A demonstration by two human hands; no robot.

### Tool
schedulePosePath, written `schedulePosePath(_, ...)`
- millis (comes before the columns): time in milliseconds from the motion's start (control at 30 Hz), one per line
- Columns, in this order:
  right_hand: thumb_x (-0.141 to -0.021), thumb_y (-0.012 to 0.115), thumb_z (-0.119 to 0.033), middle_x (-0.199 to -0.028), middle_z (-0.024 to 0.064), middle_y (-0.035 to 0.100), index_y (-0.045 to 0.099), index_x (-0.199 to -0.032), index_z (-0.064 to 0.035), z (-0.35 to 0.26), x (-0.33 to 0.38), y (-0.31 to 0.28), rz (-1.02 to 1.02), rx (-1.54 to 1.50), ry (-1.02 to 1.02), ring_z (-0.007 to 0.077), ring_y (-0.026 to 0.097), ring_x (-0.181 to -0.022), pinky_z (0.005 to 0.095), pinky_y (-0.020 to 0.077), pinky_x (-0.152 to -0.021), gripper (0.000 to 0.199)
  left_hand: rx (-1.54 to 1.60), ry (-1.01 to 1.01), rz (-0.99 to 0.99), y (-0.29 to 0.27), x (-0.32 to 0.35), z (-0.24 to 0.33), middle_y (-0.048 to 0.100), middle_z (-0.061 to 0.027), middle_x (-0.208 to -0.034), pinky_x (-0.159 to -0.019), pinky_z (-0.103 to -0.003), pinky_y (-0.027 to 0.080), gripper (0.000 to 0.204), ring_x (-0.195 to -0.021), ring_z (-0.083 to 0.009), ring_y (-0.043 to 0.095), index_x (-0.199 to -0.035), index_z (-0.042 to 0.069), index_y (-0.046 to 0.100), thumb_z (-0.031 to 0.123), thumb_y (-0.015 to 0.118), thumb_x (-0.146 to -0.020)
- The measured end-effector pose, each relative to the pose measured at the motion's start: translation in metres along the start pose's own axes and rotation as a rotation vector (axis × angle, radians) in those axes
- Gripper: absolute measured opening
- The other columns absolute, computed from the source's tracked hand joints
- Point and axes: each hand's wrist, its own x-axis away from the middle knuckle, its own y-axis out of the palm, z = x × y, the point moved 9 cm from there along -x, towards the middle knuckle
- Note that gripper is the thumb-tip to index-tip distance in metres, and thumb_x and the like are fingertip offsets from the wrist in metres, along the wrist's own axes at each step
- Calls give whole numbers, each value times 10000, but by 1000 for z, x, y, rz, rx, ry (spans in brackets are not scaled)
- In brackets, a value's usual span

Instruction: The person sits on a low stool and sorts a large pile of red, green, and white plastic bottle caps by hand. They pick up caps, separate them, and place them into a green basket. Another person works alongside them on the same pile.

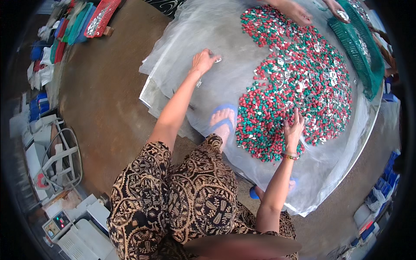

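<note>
A wide pile of small red and green pieces (264,125) is spread over a pale translucent sheet (182,47), with white pieces (333,78) mixed in. Left of the pile, my left hand (203,62) is held out over the bare sheet. Its thumb and finger close on a small white piece (218,60), whose exact shape is too small to tell. My right hand (294,128) rests on the near part of the pile, palm down. Its fingers are apart, one stretched forward, and I see nothing held in them.
Another person's hand (297,13) reaches into the far edge of the pile; a second hand (340,11) is by a green mesh basket (362,52). My sandalled foot (223,119) is on the sheet. Stacked baskets (102,17) stand far left, machines (82,234) near left, blue bins (383,186) right.
</note>
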Motion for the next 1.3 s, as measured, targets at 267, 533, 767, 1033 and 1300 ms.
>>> schedulePosePath(267,-861,590,-119,-1157,153,592,588,-1158,1,-39,26,-17,192,-654,85,294,571,-1046,372,435,-937,320,-11,294,23,5,34,60,654,-178,-766,-649,-429,487,348,-722,-353,640,-866,18,629,328,720,-736)
schedulePosePath(533,-933,495,-78,-973,165,637,545,-1126,79,-80,44,-12,48,-1627,320,243,659,-839,323,569,-709,253,86,1086,-112,6,226,255,582,-135,-883,-689,-410,492,194,-821,-313,601,-957,47,614,170,638,-809)
schedulePosePath(767,-896,539,-42,-902,156,651,567,-1052,82,-68,58,-32,137,-1779,311,241,672,-784,327,579,-703,200,143,1140,-36,-11,245,289,527,-98,-781,-580,-392,478,117,-686,-289,589,-902,59,620,157,611,-840)
schedulePosePath(1033,-896,563,-74,-873,135,652,565,-999,18,-61,59,-12,64,-1961,320,225,671,-751,318,579,-661,139,134,1217,30,1,254,284,518,-88,-775,-567,-362,484,102,-708,-252,591,-878,51,603,133,613,-819)
schedulePosePath(1300,-927,475,-59,-830,131,638,551,-1034,59,-16,70,7,191,-2050,494,216,657,-679,297,577,-623,176,229,1375,-26,11,293,271,519,-86,-746,-496,-341,459,114,-665,-232,575,-868,52,596,55,621,-757)
